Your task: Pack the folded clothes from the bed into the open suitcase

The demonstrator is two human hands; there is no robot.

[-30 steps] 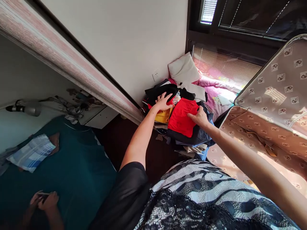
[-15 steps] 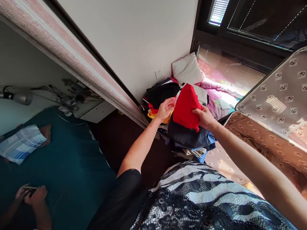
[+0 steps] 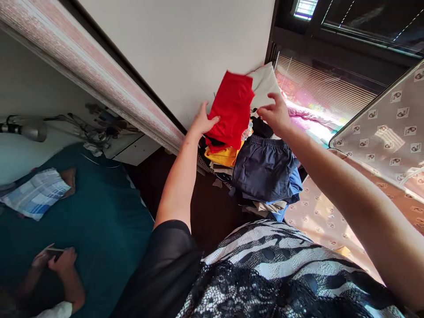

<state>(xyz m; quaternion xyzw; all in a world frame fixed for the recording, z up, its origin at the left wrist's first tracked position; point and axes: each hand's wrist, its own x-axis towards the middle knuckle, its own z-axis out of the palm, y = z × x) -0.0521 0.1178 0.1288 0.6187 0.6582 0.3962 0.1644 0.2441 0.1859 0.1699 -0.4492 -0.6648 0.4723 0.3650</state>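
My left hand [image 3: 203,123] is at the left edge of a folded red garment [image 3: 233,108], thumb lying on top of the cloth; its other fingers are partly hidden. The red cloth is spread flat over the left pile of clothes, above a folded yellow garment [image 3: 222,155]. Off the right side of the red cloth, my right hand [image 3: 276,115] hovers with fingers apart and nothing in them. Below it, dark navy shorts [image 3: 265,165] with an elastic waist top another clothes stack, with blue and beige pieces underneath.
A pale pillow [image 3: 265,84] leans by the wall behind the piles. To the right stands an open patterned fabric box [image 3: 380,128]. At left, another person's hands [image 3: 61,258] hold a flat object over a teal bed [image 3: 112,221]. A wooden frame edge [image 3: 109,84] crosses the upper left.
The red garment has moved up and left from above the navy shorts onto the left pile and is opened out wider. My right hand has let go of it; the shorts are uncovered.
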